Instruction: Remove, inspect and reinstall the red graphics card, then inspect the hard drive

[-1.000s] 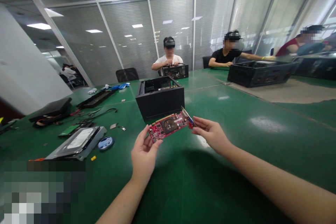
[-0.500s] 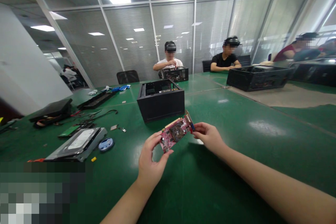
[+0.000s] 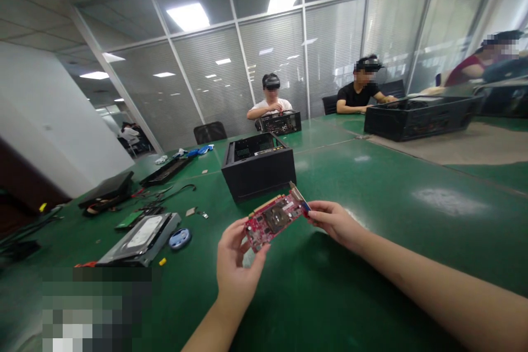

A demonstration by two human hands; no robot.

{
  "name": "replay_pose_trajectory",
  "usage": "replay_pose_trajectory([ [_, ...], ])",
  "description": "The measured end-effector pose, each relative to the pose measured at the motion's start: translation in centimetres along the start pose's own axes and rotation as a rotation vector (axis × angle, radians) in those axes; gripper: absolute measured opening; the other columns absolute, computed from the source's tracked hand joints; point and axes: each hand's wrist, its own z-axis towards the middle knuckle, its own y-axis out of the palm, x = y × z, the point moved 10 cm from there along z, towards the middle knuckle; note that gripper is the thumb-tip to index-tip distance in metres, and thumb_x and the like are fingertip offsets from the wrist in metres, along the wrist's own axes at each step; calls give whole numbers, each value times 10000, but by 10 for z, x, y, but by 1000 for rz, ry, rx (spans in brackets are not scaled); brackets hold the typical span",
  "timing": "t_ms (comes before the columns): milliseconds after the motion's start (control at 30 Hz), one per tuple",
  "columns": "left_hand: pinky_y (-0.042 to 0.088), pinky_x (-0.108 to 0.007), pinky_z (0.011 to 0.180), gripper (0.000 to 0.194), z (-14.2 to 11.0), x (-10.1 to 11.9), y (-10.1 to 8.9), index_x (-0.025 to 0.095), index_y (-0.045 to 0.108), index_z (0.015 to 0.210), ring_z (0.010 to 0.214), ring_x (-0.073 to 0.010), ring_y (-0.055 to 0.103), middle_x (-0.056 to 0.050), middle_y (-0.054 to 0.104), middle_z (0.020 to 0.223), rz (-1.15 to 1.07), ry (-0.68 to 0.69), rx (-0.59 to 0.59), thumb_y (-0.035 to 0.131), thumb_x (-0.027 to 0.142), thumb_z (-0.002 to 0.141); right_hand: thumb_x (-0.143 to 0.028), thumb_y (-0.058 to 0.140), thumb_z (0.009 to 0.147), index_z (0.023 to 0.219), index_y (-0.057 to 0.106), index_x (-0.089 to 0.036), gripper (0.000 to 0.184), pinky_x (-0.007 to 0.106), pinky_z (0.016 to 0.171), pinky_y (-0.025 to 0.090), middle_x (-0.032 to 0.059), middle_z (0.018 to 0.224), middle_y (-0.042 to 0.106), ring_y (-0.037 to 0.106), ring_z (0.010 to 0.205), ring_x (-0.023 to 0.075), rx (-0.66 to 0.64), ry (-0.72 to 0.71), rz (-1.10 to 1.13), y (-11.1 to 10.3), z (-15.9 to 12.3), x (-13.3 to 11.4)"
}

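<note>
I hold a red graphics card [image 3: 274,220] in the air over the green table [image 3: 371,187], tilted with its right end higher. My left hand [image 3: 237,267] pinches the card's lower left end between thumb and fingers. My right hand [image 3: 335,221] grips the card's right end, by the metal bracket. Just behind the card stands an open black computer case [image 3: 259,166].
To the left lie a hard drive in a metal bracket [image 3: 142,240], a small blue disc [image 3: 180,238], cables and a black side panel [image 3: 108,191]. Another long black case [image 3: 418,116] sits at the right. Three people sit at the far side of the table.
The camera has tilted up and shifted slightly. Both hands have kept hold of the card, drawing it a little closer and turning its face more toward me.
</note>
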Motion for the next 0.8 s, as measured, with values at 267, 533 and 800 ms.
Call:
replay_pose_trajectory([
  [267, 584, -347, 889, 765, -23, -87, 8, 216, 418, 1393, 1032, -223, 698, -157, 541, 1391, -320, -786, 109, 806, 209, 734, -269, 881, 647, 967, 767, -145, 361, 259, 659, 420, 45, 802, 708, 565, 685, 106, 170, 49, 94, -20, 6, 8],
  [533, 605, -292, 667, 332, -43, -96, 22, 97, 673, 1113, 737, -187, 726, -154, 749, 987, -296, -1085, -66, 717, 229, 811, -255, 873, 656, 956, 756, -138, 343, 250, 662, 446, 43, 817, 696, 553, 677, 99, 132, 84, 209, -18, 7, 8],
  [800, 598, -302, 699, 291, -57, -78, 52, 99, 707, 1005, 755, -190, 724, -130, 756, 937, -438, -1144, -285, 765, 221, 746, -408, 690, 851, 1049, 706, -187, 297, 308, 855, 493, 85, 1059, 708, 641, 879, 166, 102, 111, 251, -9, 4, 8],
])
